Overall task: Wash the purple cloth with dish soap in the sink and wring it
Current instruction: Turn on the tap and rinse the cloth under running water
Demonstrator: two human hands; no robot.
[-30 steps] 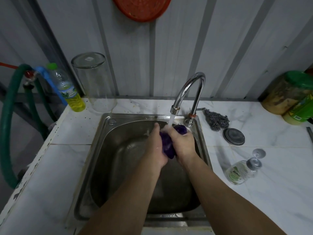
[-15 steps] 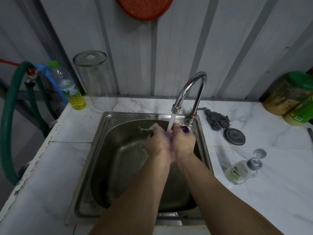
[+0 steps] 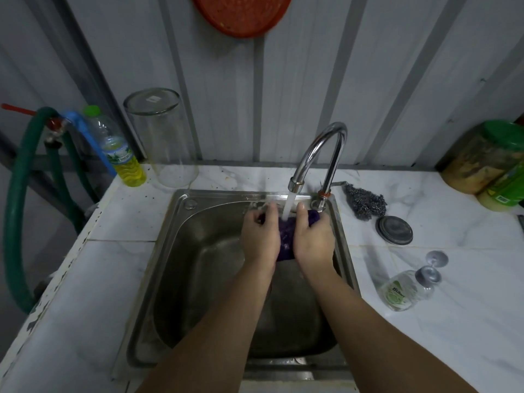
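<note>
Nearest, two bare forearms reach from the bench's front edge over the steel sink [image 3: 181,279]. Left hand [image 3: 262,236] and right hand [image 3: 312,239]: both clasped around the purple cloth [image 3: 286,236], pressed between the palms above the basin's rear right part, under running water from the chrome faucet [image 3: 323,154]. Right of the sink: soap dispenser [image 3: 405,290], lying on its side; round dark lid [image 3: 394,230]; steel scourer [image 3: 365,204] near the faucet base. Rear left corner: clear glass jar [image 3: 164,137], upturned; bottle of yellow liquid [image 3: 122,151]. Rear right corner: green-lidded jars [image 3: 487,160]. Beyond the left edge: green hose [image 3: 17,194].
</note>
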